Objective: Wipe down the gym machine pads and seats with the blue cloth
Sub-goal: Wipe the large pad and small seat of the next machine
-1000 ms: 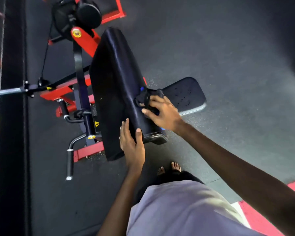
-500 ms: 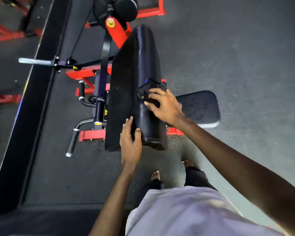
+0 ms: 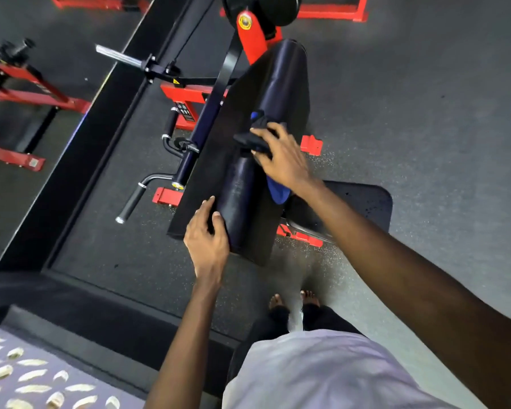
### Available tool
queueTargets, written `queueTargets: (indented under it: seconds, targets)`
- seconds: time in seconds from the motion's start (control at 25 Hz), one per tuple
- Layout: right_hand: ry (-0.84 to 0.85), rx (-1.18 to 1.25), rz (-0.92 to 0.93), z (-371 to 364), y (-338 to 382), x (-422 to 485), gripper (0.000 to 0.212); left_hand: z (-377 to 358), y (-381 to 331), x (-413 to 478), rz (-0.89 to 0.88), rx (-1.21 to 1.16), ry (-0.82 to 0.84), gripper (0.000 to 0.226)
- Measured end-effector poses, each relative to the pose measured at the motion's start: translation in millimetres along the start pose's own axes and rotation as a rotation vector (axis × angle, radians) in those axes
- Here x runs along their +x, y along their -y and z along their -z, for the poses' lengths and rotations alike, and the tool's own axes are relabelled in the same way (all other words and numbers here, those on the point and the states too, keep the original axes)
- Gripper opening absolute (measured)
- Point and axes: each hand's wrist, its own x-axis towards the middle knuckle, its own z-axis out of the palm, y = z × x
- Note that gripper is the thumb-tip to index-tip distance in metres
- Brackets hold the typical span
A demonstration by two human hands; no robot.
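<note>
Since 0.5 s ago, slid a little farther up the pad (image 3: 278, 93) toward 12 o'clock with the right hand (image 3: 281, 156), taking the blue cloth (image 3: 250, 140) along; swung the view too, bringing a strip of tread plate (image 3: 27, 376) in at 7 o'clock. Kept the left hand (image 3: 208, 240) at the pad's 6 o'clock end. Now pinching the cloth in a dark bunch between thumb and fingers of the right hand, pressed onto the raised ridge of the pad about halfway along (a bright blue tail hanging under the wrist toward 5 o'clock, a smaller blue tip poking out at 11 o'clock of the knuckles). Clasping the pad's near left edge with the left hand, thumb on the top face, fingers laid down the side and only lightly bent. Long, black and glossy, running from 6 toward 12 o'clock with a slight lean to 1 o'clock, over a red frame (image 3: 186, 93). Just beside the pad's near half at 3 o'clock, a flat black plate (image 3: 357, 202) on the speckled floor (image 3: 425, 113). At 9 o'clock of the pad, a black grip handle (image 3: 130, 202); farther off at 10 o'clock, a chrome bar (image 3: 115, 56). Beyond the far end at 12 o'clock, a round black roller (image 3: 263, 7) on a red arm (image 3: 250, 36). Below the pad at 6 o'clock, 2 bare feet (image 3: 278, 301) and a pale shirt (image 3: 322, 373).
</note>
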Motion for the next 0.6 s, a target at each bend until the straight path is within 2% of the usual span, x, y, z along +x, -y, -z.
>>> queueTargets:
  seconds: [0.08, 0.2, 0.28, 0.4, 0.6]
  targets:
    - [0.008, 0.009, 0.007, 1, -1, 1, 0.047, 3, -5, -1, -0.003, 0.058, 0.045, 0.053]
    - [0.041, -0.087, 0.238, -5, 9, -38, 0.047, 4, -14, 11, 0.042, 0.258, 0.219, 0.074]
    - [0.084, -0.089, 0.322, -6, 4, -46, 0.052, 0, -22, 17, 0.114, 0.348, 0.256, 0.074]
    - [0.027, -0.062, 0.231, 1, -16, -1, 0.047, -4, -27, 9, 0.092, 0.433, 0.177, 0.067]
    - [-0.085, -0.019, 0.007, 15, -66, 91, 0.043, -5, -25, 2, 0.073, 0.385, 0.085, 0.072]
